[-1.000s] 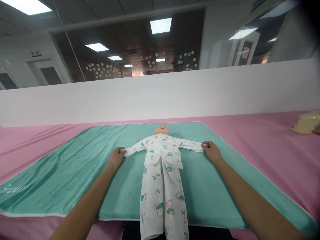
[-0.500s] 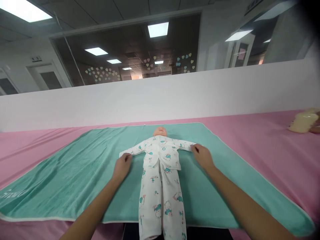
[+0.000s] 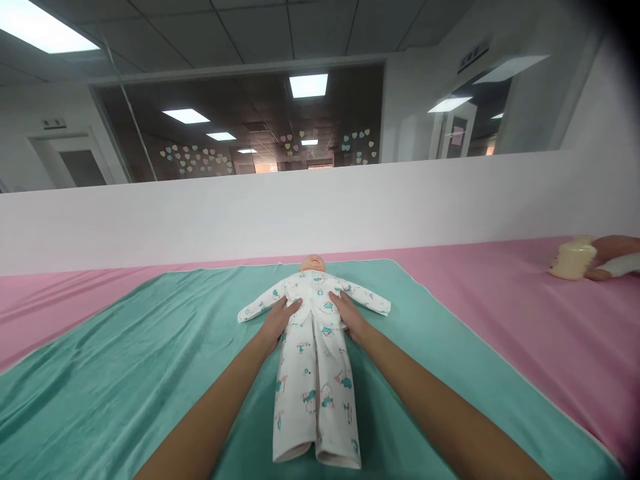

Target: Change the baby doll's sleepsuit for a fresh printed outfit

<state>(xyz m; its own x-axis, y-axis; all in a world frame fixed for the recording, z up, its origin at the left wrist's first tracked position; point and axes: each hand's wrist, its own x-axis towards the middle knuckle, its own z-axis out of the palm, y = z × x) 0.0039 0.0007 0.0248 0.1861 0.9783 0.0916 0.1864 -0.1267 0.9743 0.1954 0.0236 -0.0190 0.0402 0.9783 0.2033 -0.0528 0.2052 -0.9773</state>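
Observation:
A baby doll (image 3: 313, 262) lies on its back, head away from me, in a white printed long-sleeved shirt (image 3: 314, 283) and matching trousers (image 3: 313, 387). Its sleeves stretch out to both sides. My left hand (image 3: 277, 321) grips the left side of the doll's torso, thumb on the shirt front and fingers hidden at its side. On the opposite side, my right hand (image 3: 353, 320) holds the torso in the same way. The trouser legs extend toward me with their cuffs open. Beneath the doll is a green towel (image 3: 165, 347) with a white edge.
Pink cloth (image 3: 500, 287) covers the surface around the towel. At the far right stands a pale yellow bottle (image 3: 573, 259), with a skin-toned shape and something white beside it, cut off by the frame. A low white wall (image 3: 280, 217) runs along the back, with windows above.
Both hands have let go of the sleeve ends and moved inward to the sides of the doll's torso. The doll appears higher on the towel, its trouser cuffs now fully in view.

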